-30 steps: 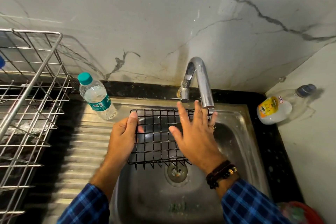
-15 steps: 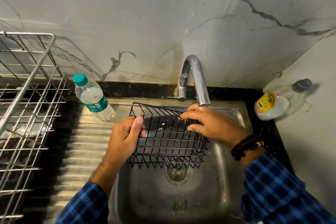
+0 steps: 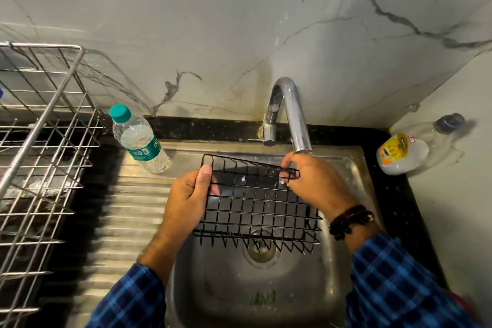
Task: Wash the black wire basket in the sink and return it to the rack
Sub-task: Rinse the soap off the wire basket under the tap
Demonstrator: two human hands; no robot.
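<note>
The black wire basket hangs over the steel sink, tilted with its open side toward me, just below the chrome tap. My left hand grips its left edge, thumb on top of the wires. My right hand holds the basket's far right corner, fingers curled round the rim wire right under the spout. No water stream shows from the tap. The silver wire dish rack stands on the counter at the far left.
A water bottle with a teal cap stands on the ribbed drainboard left of the basin. A clear bottle with a yellow label lies on the black counter at the right corner. The marble wall rises behind.
My right hand went from lying flat on the basket to curling round its far right rim. The basket has tipped up and shifted slightly right; my left hand keeps its grip.
</note>
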